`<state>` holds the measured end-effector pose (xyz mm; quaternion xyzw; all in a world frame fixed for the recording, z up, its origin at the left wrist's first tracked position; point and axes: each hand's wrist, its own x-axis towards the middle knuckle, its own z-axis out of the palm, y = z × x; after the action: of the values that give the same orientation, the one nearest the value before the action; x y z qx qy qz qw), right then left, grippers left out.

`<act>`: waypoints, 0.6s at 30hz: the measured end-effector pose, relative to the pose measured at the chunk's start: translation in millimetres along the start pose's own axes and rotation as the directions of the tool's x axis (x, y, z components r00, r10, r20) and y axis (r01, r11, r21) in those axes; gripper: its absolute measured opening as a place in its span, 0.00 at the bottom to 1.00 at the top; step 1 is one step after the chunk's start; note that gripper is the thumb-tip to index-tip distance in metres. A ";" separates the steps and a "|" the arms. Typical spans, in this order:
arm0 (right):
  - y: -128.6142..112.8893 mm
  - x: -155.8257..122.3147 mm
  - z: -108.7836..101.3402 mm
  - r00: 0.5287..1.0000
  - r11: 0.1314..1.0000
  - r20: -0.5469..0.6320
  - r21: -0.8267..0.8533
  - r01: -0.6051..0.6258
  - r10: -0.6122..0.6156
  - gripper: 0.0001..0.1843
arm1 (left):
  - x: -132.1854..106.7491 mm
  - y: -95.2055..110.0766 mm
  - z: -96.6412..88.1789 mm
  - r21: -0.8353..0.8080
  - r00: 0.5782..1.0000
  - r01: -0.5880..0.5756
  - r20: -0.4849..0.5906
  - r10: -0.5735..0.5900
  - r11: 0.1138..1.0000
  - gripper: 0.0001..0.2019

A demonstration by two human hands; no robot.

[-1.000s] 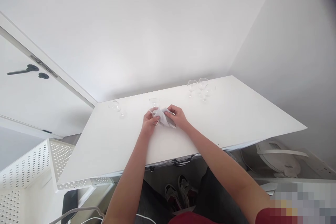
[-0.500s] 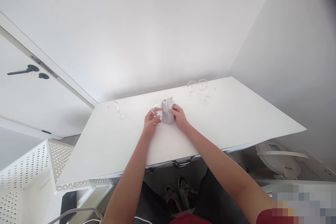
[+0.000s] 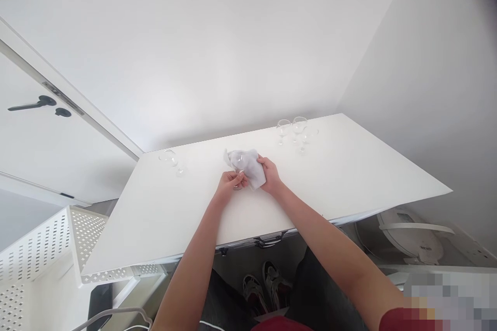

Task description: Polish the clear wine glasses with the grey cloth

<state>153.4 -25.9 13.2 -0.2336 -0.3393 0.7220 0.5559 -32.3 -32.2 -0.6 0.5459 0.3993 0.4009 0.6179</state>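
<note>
A clear stemmed glass (image 3: 237, 164) is held over the white table (image 3: 349, 176). My left hand (image 3: 230, 186) is closed round its stem and foot. My right hand (image 3: 269, 175) grips a light grey cloth (image 3: 250, 165) that is wrapped against the glass's bowl and partly covers it. Another stemmed glass (image 3: 170, 159) stands alone at the far left of the table. Three more glasses (image 3: 295, 129) are grouped at the far right, near the wall.
A white perforated metal rack (image 3: 46, 248) stands to the left of the table. A white door with a black handle (image 3: 33, 104) is at far left. A round white appliance (image 3: 411, 238) sits on the floor at right. My shoes (image 3: 264, 282) show under the table.
The cloth has shifted from the right side of the glass to over its bowl. My left hand slid down from the bowl to the stem. Both hands moved slightly right.
</note>
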 end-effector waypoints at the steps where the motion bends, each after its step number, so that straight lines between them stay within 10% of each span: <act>1: -0.6 -0.4 0.5 0.999 1.000 0.030 0.001 -0.015 0.015 0.18 | -0.3 -0.3 0.3 -0.011 0.999 0.023 0.048 -0.023 1.000 0.23; 8: -2.2 -5.6 1.6 0.995 1.000 0.095 -0.012 -0.026 0.027 0.22 | -6.1 9.2 4.4 -0.128 0.966 0.116 0.244 -0.082 0.985 0.26; 13: 0.4 -4.8 0.5 0.998 0.982 0.017 -0.178 0.058 -0.056 0.25 | -5.7 10.0 6.6 -0.153 0.975 0.162 0.174 -0.135 0.975 0.24; 18: 7.9 -9.5 9.6 0.964 0.760 0.154 -0.592 0.267 -0.219 0.18 | -1.1 -2.9 6.5 -0.094 0.989 0.135 0.077 -0.127 0.986 0.16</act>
<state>144.0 -38.5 13.2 -0.3263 -0.6012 0.5045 0.5269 -26.5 -35.7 -2.8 0.5009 0.3918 0.3591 0.6831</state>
